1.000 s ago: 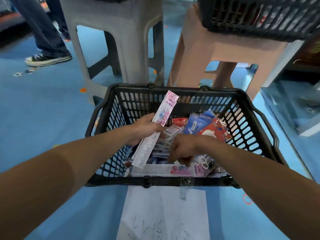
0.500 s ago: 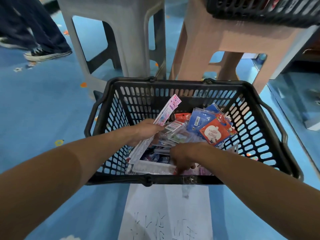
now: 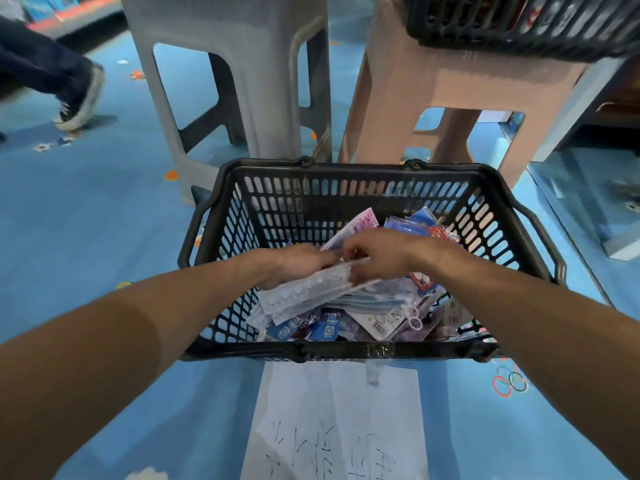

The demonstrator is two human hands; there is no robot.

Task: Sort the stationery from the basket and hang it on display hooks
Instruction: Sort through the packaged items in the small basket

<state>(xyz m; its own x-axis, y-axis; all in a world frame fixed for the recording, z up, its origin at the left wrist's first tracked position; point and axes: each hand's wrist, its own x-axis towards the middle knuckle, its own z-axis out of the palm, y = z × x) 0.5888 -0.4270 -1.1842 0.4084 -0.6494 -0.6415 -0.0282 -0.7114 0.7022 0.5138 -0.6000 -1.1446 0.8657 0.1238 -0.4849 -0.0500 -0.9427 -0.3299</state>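
Two bare forearms reached down into a black basket [image 3: 346, 351] on a blue floor. The left hand [image 3: 298, 265] gripped a long pink pack [image 3: 360, 223], whose far end poked out beyond the knuckles. The right hand [image 3: 377, 258], touching the left, pinched the far end of a long clear pack [image 3: 311, 289] that slanted back under the left wrist. Whether the left fingers also closed on the clear pack could not be told. Loose packets [image 3: 346, 327] lay heaped under and just nearer than both hands, with more beyond the right wrist. The step appeared to be gathering like packs into one bundle. To do it well, the right hand would need to square the clear pack against the pink one, hang-holes together at the far end, before the left thumb clamped both. Lifting it flat should stop the slippery film snagging the heap. No hooks were in view. A sheet of paper [image 3: 332, 427] lay below the arms.
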